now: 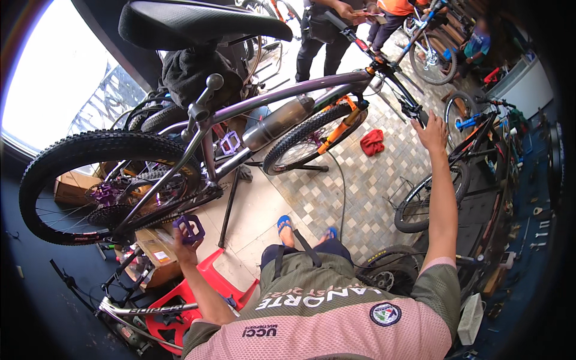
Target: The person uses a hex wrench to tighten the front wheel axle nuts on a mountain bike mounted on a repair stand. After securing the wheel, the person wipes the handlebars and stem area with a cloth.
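A purple-grey mountain bike (288,90) is held up in front of me, its black saddle (204,27) at the upper left. Low at the left, my left hand (185,247) is closed on a purple flat pedal (191,230), below the knobby rear tyre (45,162). My right hand (433,134) reaches far forward on the right with its fingers spread. It is at the end of the black handlebar grip (422,116); whether it touches the grip I cannot tell. A second purple pedal (230,143) shows beyond the frame, near a grey bottle (279,123).
A red plastic chair (210,270) and a cardboard box (157,258) stand at the lower left. A red cloth (372,143) lies on the tiled floor (312,201). More bikes, such as a black one (480,135), line the right. People (327,39) stand at the back.
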A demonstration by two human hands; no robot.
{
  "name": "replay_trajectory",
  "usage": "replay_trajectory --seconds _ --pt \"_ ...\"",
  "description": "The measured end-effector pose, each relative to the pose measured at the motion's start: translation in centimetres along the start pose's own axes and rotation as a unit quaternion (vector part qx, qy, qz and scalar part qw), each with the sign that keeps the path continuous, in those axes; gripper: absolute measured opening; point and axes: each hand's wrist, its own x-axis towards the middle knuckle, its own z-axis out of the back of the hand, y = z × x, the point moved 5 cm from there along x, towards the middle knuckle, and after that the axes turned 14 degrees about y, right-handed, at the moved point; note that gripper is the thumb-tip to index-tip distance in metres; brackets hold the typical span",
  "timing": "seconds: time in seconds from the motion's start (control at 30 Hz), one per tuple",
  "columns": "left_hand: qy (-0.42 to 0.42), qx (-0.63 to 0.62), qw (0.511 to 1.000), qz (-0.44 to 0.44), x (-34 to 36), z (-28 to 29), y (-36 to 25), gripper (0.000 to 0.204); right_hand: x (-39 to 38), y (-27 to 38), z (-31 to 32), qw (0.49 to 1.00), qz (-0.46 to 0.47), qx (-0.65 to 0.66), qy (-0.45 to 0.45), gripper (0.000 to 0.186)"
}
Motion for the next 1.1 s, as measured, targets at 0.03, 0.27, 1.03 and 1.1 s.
replay_trajectory --seconds 0.03,0.27,1.03,1.1 --pt "-0.044 -0.012 0.998 0.033 -0.3 0.8 -0.2 0.073 1.5 0.1 -0.7 0.997 -0.014 0.043 0.068 0.09" --pt "-0.146 0.244 0.959 -0.009 2.2 0.8 -1.9 0.03 6.9 0.8 -0.8 0.959 0.003 0.173 0.223 0.098" --pt "-0.145 0.145 0.977 -0.048 1.3 -19.1 2.4 0.026 13.0 -3.2 -9.0 0.827 0.057 0.387 0.403 0.043" --pt "-0.129 0.098 0.986 -0.044 2.2 -21.3 4.2 0.025 13.3 -2.7 -9.1 0.825 0.051 0.379 0.416 0.045"
